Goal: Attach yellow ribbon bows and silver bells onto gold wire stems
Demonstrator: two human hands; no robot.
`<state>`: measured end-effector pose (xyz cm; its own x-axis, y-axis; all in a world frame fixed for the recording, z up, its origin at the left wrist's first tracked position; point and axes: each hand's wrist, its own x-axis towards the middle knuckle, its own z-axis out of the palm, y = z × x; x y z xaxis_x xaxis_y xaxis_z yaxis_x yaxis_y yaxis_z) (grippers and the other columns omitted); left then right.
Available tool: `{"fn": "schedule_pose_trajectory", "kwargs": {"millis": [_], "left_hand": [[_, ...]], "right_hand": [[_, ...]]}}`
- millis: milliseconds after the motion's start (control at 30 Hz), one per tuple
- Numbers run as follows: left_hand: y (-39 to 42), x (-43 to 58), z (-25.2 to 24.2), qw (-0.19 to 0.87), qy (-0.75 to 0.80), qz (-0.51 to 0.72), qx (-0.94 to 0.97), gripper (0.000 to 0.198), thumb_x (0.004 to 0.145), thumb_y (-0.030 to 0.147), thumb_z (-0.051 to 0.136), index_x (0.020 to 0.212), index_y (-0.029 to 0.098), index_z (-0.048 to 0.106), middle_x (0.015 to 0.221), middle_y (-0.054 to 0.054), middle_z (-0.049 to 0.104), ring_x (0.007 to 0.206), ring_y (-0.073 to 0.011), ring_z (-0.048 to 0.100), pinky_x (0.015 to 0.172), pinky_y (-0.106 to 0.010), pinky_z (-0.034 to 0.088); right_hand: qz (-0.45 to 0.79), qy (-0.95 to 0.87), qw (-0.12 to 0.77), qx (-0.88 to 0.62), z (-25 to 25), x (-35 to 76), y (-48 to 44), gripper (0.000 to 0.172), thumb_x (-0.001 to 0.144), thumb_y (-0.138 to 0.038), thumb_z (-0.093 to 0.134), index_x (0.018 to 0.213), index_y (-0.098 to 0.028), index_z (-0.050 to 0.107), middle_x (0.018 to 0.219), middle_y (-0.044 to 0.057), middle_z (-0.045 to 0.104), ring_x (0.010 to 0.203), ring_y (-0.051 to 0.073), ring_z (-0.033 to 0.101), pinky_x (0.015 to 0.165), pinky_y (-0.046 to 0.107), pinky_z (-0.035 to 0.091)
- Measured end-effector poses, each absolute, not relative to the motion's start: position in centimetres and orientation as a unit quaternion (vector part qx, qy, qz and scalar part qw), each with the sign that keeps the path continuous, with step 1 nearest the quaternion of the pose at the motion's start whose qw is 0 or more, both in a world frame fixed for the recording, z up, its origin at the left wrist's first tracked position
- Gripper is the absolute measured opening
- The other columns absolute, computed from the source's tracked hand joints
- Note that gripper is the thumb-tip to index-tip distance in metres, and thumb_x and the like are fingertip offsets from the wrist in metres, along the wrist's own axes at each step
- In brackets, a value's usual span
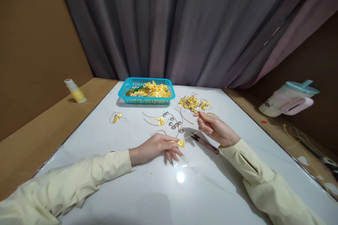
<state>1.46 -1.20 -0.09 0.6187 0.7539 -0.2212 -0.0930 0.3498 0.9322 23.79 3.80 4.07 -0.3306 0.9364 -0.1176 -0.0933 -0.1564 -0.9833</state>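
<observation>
My left hand (158,147) rests on the white table (148,190) and pinches a small yellow ribbon bow (181,143) at its fingertips. My right hand (215,129) is closed on a thin gold cord (192,134) that runs from its fingers down to the bow. Small thread snips (205,143) lie on the table just under my right hand. Several silver bells (175,125) and another yellow bow on a cord loop (160,120) lie just beyond my hands.
A turquoise basket (124,95) with yellow bows and bells stands at the back. A heap of finished bows (192,103) lies to its right, a single one (116,117) to the left. A yellow thread spool (75,91) and a pink-blue jug (287,99) sit on the side ledges.
</observation>
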Motion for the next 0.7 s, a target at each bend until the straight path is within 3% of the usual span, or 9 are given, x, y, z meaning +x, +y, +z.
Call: {"fn": "schedule_pose_trajectory", "kwargs": {"millis": [67, 167, 300, 500, 633, 700], "left_hand": [[-1.1, 1.3, 0.0, 0.769, 0.329, 0.285, 0.469, 0.035, 0.073, 0.032, 0.069, 0.096, 0.007, 0.064, 0.089, -0.018, 0.07, 0.064, -0.0171, 0.066, 0.05, -0.022, 0.045], [-1.0, 1.1, 0.3, 0.782, 0.319, 0.282, 0.455, 0.025, 0.076, 0.031, 0.066, 0.083, 0.007, 0.063, 0.089, -0.017, 0.07, 0.067, -0.0167, 0.066, 0.054, -0.022, 0.045], [-0.9, 1.0, 0.6, 0.788, 0.314, 0.262, 0.46, 0.026, 0.078, 0.032, 0.063, 0.08, 0.006, 0.063, 0.09, -0.018, 0.07, 0.067, -0.0167, 0.065, 0.056, -0.023, 0.044], [-0.8, 1.0, 0.5, 0.796, 0.311, 0.29, 0.431, 0.027, 0.078, 0.025, 0.061, 0.102, 0.014, 0.052, 0.071, -0.009, 0.07, 0.056, -0.0122, 0.059, 0.056, -0.022, 0.042], [-0.7, 0.8, 0.2, 0.799, 0.283, 0.312, 0.429, 0.011, 0.075, 0.019, 0.057, 0.084, 0.011, 0.058, 0.064, -0.009, 0.067, 0.054, -0.0114, 0.056, 0.055, -0.022, 0.041], [-0.6, 0.8, 0.1, 0.81, 0.26, 0.306, 0.427, 0.016, 0.071, 0.019, 0.054, 0.078, 0.007, 0.062, 0.066, -0.013, 0.068, 0.055, -0.0135, 0.057, 0.056, -0.024, 0.043]], "right_hand": [[0.64, -0.528, 0.374, -0.414, 4.3, 23.9, 3.6, 0.027, 0.081, -0.041, 0.056, 0.09, -0.015, 0.058, 0.039, -0.01, 0.031, 0.037, 0.005, 0.018, 0.039, 0.021, 0.022], [0.648, -0.522, 0.357, -0.425, 4.6, 23.8, 3.3, 0.028, 0.076, -0.036, 0.061, 0.094, -0.016, 0.054, 0.043, -0.01, 0.037, 0.038, 0.004, 0.017, 0.04, 0.02, 0.018], [0.642, -0.518, 0.36, -0.435, 4.6, 23.8, 3.1, 0.031, 0.071, -0.031, 0.065, 0.095, -0.021, 0.047, 0.051, -0.009, 0.047, 0.039, 0.004, 0.025, 0.041, 0.02, 0.02], [0.603, -0.568, 0.316, -0.462, 3.2, 23.6, 3.6, 0.025, 0.069, -0.036, 0.064, 0.081, -0.018, 0.05, 0.061, -0.003, 0.056, 0.046, 0.007, 0.042, 0.042, 0.02, 0.03], [0.574, -0.602, 0.259, -0.491, 2.4, 23.2, 3.4, 0.021, 0.07, -0.034, 0.061, 0.075, -0.015, 0.054, 0.064, 0.0, 0.058, 0.049, 0.008, 0.045, 0.041, 0.019, 0.034], [0.554, -0.612, 0.246, -0.508, 2.3, 23.0, 3.2, 0.019, 0.072, -0.032, 0.059, 0.077, -0.014, 0.057, 0.066, 0.001, 0.06, 0.052, 0.008, 0.048, 0.041, 0.018, 0.033]]}}
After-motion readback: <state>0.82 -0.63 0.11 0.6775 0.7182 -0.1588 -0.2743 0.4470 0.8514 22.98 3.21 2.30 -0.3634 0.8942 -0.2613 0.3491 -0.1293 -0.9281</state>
